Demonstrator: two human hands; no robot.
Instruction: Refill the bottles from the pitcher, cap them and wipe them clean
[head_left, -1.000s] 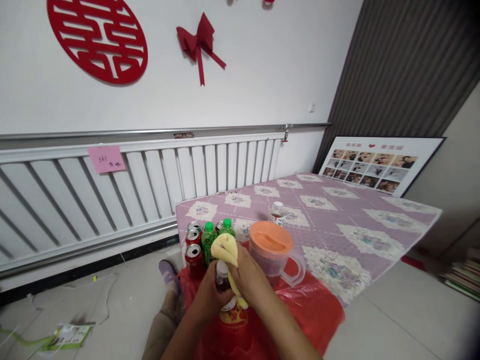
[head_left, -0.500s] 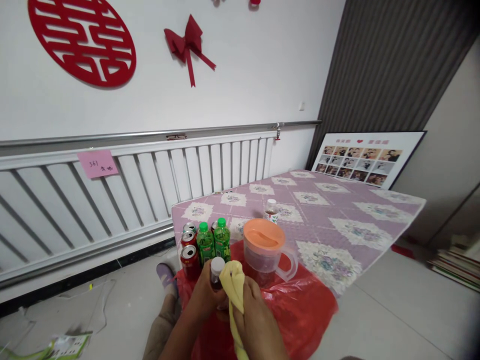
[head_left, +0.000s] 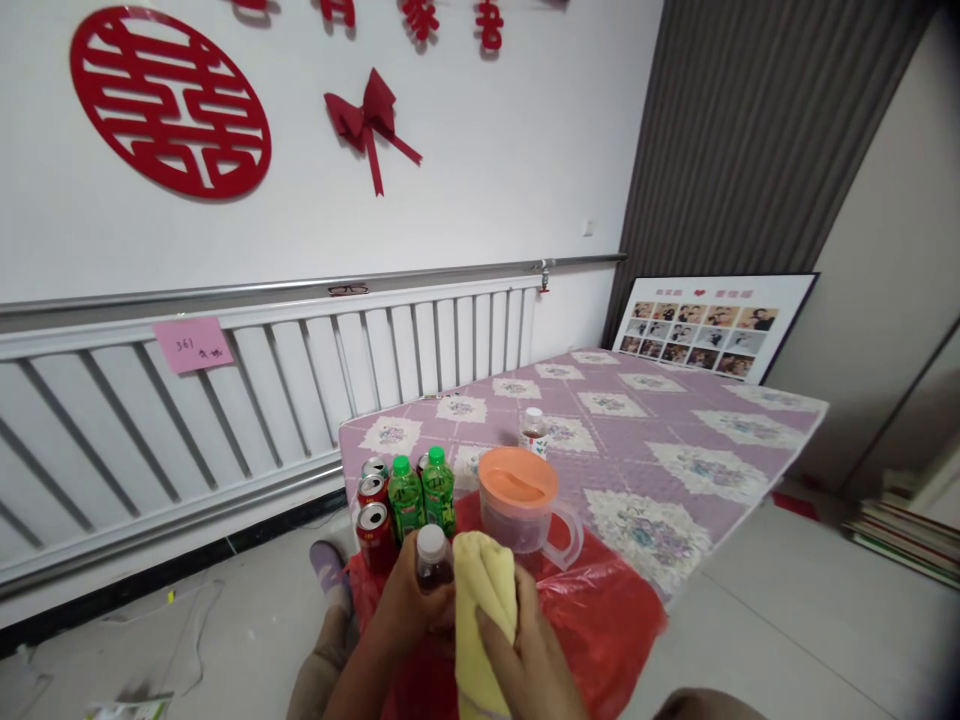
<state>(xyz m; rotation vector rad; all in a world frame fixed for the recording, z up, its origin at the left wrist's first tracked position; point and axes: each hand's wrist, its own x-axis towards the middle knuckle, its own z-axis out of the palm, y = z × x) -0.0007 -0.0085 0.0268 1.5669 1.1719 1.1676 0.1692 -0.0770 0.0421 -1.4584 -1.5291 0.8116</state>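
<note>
Left of the orange-lidded pitcher, red cans and green bottles stand at the counter corner. Just in front of the pitcher, the left hand has its grip wrapped around a white-capped bottle. The right hand clamps a yellow cloth against the bottle's right side. A second ago the cloth covered the cap; it has since slid down, baring it.
</note>
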